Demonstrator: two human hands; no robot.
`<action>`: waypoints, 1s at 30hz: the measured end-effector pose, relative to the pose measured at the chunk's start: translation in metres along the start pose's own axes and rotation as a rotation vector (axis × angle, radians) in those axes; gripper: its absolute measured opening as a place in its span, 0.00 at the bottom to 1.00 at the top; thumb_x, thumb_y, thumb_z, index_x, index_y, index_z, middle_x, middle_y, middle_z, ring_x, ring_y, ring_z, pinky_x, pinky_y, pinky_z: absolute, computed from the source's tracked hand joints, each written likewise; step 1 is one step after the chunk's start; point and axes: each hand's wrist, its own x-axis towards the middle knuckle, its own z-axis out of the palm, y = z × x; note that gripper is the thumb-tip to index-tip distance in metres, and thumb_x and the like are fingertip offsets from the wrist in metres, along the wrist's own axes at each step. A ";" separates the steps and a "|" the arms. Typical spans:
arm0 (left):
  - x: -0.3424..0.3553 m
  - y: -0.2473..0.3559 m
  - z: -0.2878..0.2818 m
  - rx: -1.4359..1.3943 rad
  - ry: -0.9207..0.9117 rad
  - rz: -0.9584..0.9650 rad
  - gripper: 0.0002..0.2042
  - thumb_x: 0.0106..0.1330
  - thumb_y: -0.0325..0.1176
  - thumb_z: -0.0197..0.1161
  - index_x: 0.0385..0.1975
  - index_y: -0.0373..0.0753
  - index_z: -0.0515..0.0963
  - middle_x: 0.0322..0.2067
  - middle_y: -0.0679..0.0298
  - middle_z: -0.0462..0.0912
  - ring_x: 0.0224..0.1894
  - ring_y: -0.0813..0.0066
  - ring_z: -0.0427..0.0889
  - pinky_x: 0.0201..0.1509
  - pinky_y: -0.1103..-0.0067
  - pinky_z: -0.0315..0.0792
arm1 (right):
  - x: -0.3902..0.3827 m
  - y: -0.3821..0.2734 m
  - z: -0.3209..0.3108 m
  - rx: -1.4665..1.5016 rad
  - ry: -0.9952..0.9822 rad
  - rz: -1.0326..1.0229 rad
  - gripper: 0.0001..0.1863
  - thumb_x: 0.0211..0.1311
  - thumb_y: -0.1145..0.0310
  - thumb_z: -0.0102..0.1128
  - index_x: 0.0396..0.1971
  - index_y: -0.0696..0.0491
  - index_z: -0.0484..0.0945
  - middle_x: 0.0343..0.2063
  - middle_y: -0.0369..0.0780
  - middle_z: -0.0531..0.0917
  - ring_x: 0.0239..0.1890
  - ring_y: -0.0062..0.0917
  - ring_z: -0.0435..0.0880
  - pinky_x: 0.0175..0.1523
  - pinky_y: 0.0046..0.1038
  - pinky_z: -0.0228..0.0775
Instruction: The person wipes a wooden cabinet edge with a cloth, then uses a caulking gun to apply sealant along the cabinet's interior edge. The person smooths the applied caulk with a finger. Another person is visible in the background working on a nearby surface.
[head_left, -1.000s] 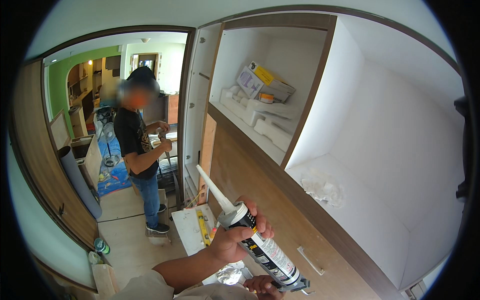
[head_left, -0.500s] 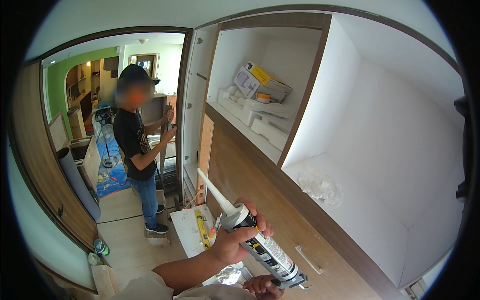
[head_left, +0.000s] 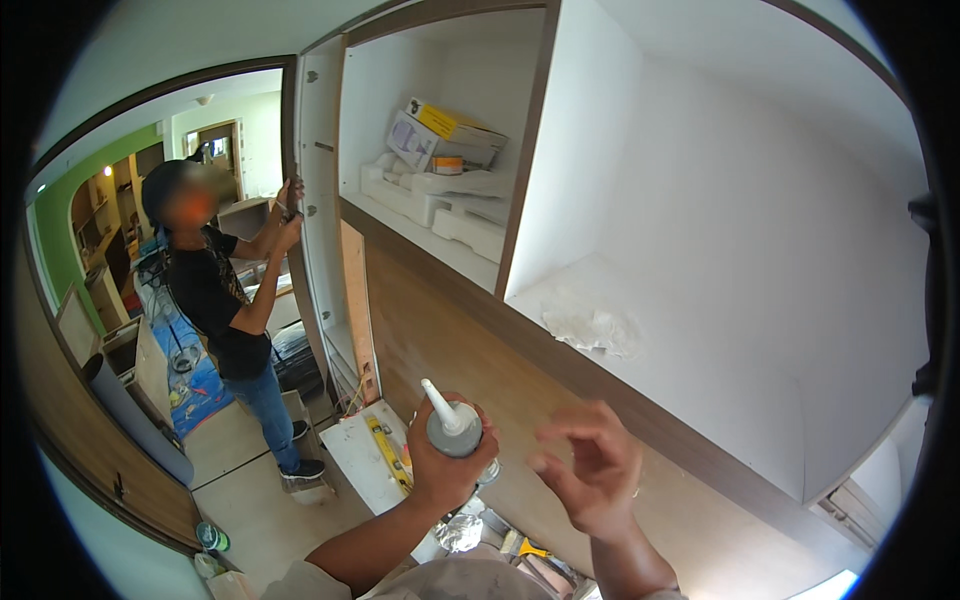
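Note:
My left hand (head_left: 445, 478) is wrapped round a sealant cartridge (head_left: 453, 437). Its white tapered nozzle points up and away from me, and the grey collar faces the camera; most of the body is hidden behind my fingers. To the right of it, my right hand (head_left: 598, 462) is raised in front of the brown cabinet panel (head_left: 450, 345). Its fingers are bent but apart, a little blurred, with nothing visible between them. Beneath my left hand, a crumpled foil piece (head_left: 460, 533) and a yellow-handled brush (head_left: 522, 545) lie among other items.
Above the panel, white cabinet compartments hold boxes (head_left: 440, 135), foam packing (head_left: 400, 192) and crumpled plastic (head_left: 590, 322). A yellow spirit level (head_left: 388, 452) rests on a white board (head_left: 350, 440). A co-worker (head_left: 220, 300) stands at the doorway, hands at the cabinet's side.
The cartridge has swung upright, nozzle toward the camera. My right hand has left its rear end and risen to the right. The view has shifted right; the co-worker's hands have reached the cabinet side.

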 end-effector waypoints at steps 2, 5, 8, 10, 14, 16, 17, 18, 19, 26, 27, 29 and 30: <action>-0.006 -0.002 0.002 0.049 -0.028 -0.008 0.22 0.57 0.21 0.76 0.48 0.38 0.72 0.37 0.64 0.83 0.40 0.78 0.85 0.44 0.78 0.80 | 0.028 -0.003 0.025 0.121 0.015 -0.006 0.18 0.61 0.85 0.73 0.51 0.63 0.83 0.48 0.43 0.83 0.49 0.22 0.82 0.56 0.27 0.76; -0.010 -0.004 0.004 0.060 -0.080 -0.011 0.24 0.56 0.24 0.79 0.50 0.37 0.73 0.39 0.64 0.84 0.42 0.77 0.85 0.47 0.77 0.78 | 0.046 -0.001 0.049 0.248 -0.001 0.119 0.20 0.60 0.87 0.71 0.53 0.63 0.82 0.49 0.43 0.81 0.48 0.23 0.82 0.57 0.28 0.76; -0.011 -0.004 0.002 0.021 -0.071 -0.034 0.24 0.55 0.25 0.80 0.49 0.37 0.73 0.40 0.63 0.84 0.44 0.76 0.84 0.49 0.75 0.78 | 0.048 0.007 0.061 0.304 -0.026 0.171 0.18 0.62 0.87 0.70 0.53 0.63 0.83 0.48 0.42 0.82 0.48 0.22 0.83 0.56 0.27 0.77; -0.011 -0.004 0.000 0.032 -0.044 -0.027 0.24 0.56 0.26 0.81 0.48 0.37 0.74 0.40 0.63 0.84 0.44 0.77 0.84 0.49 0.75 0.78 | 0.046 0.013 0.066 0.383 -0.026 0.181 0.16 0.64 0.87 0.69 0.51 0.63 0.84 0.46 0.41 0.83 0.48 0.21 0.84 0.55 0.26 0.77; -0.007 -0.004 -0.004 0.064 -0.054 -0.014 0.24 0.56 0.26 0.81 0.47 0.37 0.73 0.40 0.63 0.84 0.44 0.77 0.84 0.48 0.75 0.77 | 0.045 0.026 0.070 0.368 0.013 0.191 0.12 0.64 0.88 0.68 0.47 0.63 0.85 0.44 0.41 0.85 0.46 0.21 0.85 0.53 0.25 0.79; -0.004 -0.004 -0.005 0.083 -0.065 -0.023 0.23 0.56 0.27 0.81 0.47 0.37 0.73 0.40 0.63 0.84 0.43 0.76 0.84 0.48 0.75 0.77 | 0.046 0.031 0.068 0.340 0.019 0.188 0.11 0.65 0.88 0.68 0.45 0.62 0.86 0.44 0.41 0.85 0.46 0.21 0.86 0.53 0.25 0.79; -0.003 -0.005 -0.005 0.098 -0.060 -0.025 0.23 0.56 0.27 0.81 0.47 0.37 0.73 0.39 0.63 0.84 0.43 0.76 0.84 0.48 0.75 0.78 | 0.048 0.034 0.067 0.324 0.019 0.189 0.11 0.65 0.88 0.68 0.45 0.63 0.86 0.44 0.41 0.85 0.46 0.21 0.86 0.53 0.25 0.79; -0.002 -0.006 -0.006 0.112 -0.055 -0.025 0.23 0.56 0.27 0.81 0.46 0.37 0.74 0.39 0.62 0.85 0.43 0.76 0.84 0.48 0.74 0.78 | 0.049 0.036 0.066 0.308 0.019 0.189 0.11 0.65 0.88 0.68 0.45 0.63 0.86 0.44 0.41 0.85 0.46 0.21 0.86 0.53 0.25 0.79; -0.001 -0.007 -0.006 0.131 -0.050 -0.027 0.22 0.56 0.27 0.80 0.46 0.37 0.74 0.39 0.62 0.85 0.43 0.76 0.85 0.48 0.74 0.78 | 0.050 0.038 0.065 0.291 0.027 0.190 0.11 0.65 0.88 0.67 0.45 0.63 0.86 0.44 0.41 0.85 0.46 0.21 0.86 0.53 0.25 0.80; 0.011 -0.009 -0.014 0.357 -0.086 -0.077 0.21 0.56 0.28 0.78 0.45 0.38 0.74 0.33 0.60 0.86 0.36 0.72 0.87 0.44 0.72 0.79 | 0.065 0.049 0.053 0.133 0.005 0.139 0.13 0.64 0.89 0.67 0.47 0.62 0.86 0.44 0.41 0.84 0.47 0.23 0.86 0.56 0.27 0.82; 0.013 -0.009 -0.016 0.378 -0.094 -0.082 0.21 0.56 0.28 0.78 0.45 0.38 0.74 0.32 0.60 0.86 0.36 0.72 0.87 0.44 0.72 0.79 | 0.068 0.050 0.051 0.102 -0.011 0.133 0.13 0.64 0.89 0.67 0.46 0.63 0.86 0.44 0.41 0.84 0.48 0.23 0.86 0.56 0.27 0.82; 0.015 -0.012 -0.020 0.411 -0.103 -0.106 0.20 0.56 0.28 0.78 0.45 0.37 0.75 0.32 0.61 0.85 0.36 0.72 0.86 0.44 0.72 0.79 | 0.073 0.050 0.048 0.088 -0.031 0.157 0.13 0.63 0.90 0.67 0.46 0.63 0.85 0.45 0.41 0.84 0.48 0.22 0.85 0.55 0.27 0.82; 0.016 -0.015 -0.022 0.421 -0.104 -0.126 0.20 0.56 0.28 0.78 0.45 0.37 0.75 0.32 0.61 0.85 0.36 0.72 0.86 0.44 0.72 0.79 | 0.075 0.049 0.046 0.103 -0.034 0.189 0.14 0.63 0.90 0.67 0.47 0.63 0.85 0.45 0.41 0.84 0.48 0.22 0.85 0.55 0.26 0.82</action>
